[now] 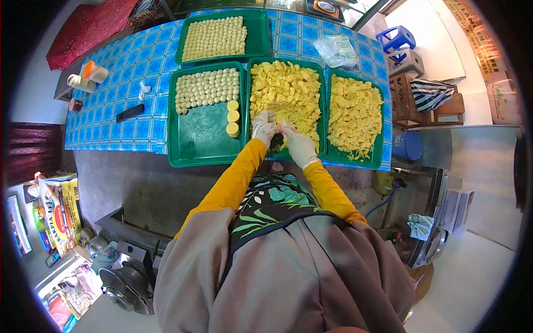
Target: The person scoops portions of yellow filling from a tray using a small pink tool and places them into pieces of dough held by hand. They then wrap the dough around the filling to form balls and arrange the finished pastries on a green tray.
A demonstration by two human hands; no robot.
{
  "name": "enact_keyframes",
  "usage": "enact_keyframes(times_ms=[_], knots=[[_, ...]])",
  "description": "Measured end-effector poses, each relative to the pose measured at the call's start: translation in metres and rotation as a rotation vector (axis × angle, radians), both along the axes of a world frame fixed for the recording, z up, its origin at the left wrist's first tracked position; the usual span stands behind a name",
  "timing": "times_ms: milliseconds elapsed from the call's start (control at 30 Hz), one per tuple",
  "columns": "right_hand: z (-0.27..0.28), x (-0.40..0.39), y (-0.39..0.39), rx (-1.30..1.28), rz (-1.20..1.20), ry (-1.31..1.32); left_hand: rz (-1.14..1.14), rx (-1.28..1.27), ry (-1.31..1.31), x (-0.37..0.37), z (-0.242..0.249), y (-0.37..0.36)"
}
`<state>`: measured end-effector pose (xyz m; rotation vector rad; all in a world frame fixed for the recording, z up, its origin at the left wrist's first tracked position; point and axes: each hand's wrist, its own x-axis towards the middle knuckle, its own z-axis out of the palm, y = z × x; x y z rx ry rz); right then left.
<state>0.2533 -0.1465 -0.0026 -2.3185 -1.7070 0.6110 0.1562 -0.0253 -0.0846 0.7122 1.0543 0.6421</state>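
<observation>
Head view: both gloved hands, left hand (264, 126) and right hand (298, 145), pinched on yellow dough (286, 91).

I'm seeing both arms in orange sleeves reaching forward and angling inward, with the gloved left hand (264, 126) and gloved right hand (298, 145) meeting fingertip to fingertip, fingers curling in like they're pinching together.

Can't resolve what sits between left hand (263, 126) and right hand (300, 145): fingertips meet, gloves cover it. Near edge of middle tray (251, 111) hidden behind both hands. Top tray (261, 33) corner detail lost to lens warp. Black item on tablecloth (129, 113) too small to identify. Tray at top edge (325, 8) cropped by the frame.
</observation>
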Motion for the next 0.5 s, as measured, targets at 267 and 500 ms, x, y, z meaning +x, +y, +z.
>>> enact_keyframes(times_ms=[267,500], knots=[[0.01,0.033,-0.005,-0.037,-0.037,-0.072,-0.835,0.956,0.91,0.003,0.072,-0.001],[-0.005,-0.002,0.013,-0.015,-0.069,-0.053,-0.479,0.381,0.573,-0.015,0.007,0.0]])
